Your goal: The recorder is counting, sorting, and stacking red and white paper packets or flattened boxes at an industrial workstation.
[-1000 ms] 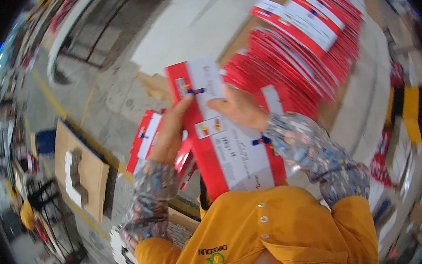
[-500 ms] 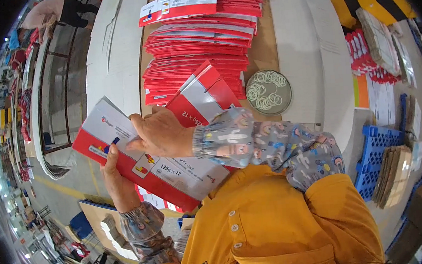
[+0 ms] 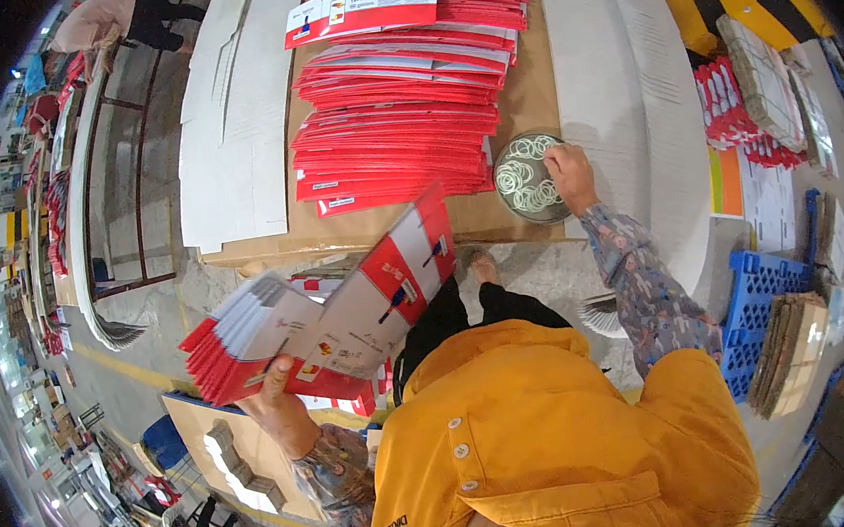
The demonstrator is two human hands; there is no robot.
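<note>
My left hand [image 3: 282, 411] grips a thick bundle of flat red-and-white cartons [image 3: 332, 322] at its lower left edge, thumb on top, tilted in front of my body. Several layers fan out at the bundle's left end. My right hand [image 3: 573, 176] reaches over the right rim of a round dish [image 3: 548, 214] on the table, fingers drawn together and pointing down. Loose pale rubber bands [image 3: 515, 177] lie in the dish. Whether a band is between my right fingertips is too small to tell. Long rows of similar flat cartons [image 3: 397, 150] lean on the table beyond the bundle.
White cardboard sheets [image 3: 236, 149] cover both sides of the brown tabletop [image 3: 340, 239]. A blue plastic pallet [image 3: 762, 309] and stacked brown cardboard [image 3: 786, 352] stand at the right. A metal-framed table [image 3: 139, 178] is at the left, with another person [image 3: 100, 21] bending near its far end.
My right hand has left the bundle and moved right to the dish of rubber bands. My left hand has lowered slightly and tilted the bundle, showing its layered edge.
</note>
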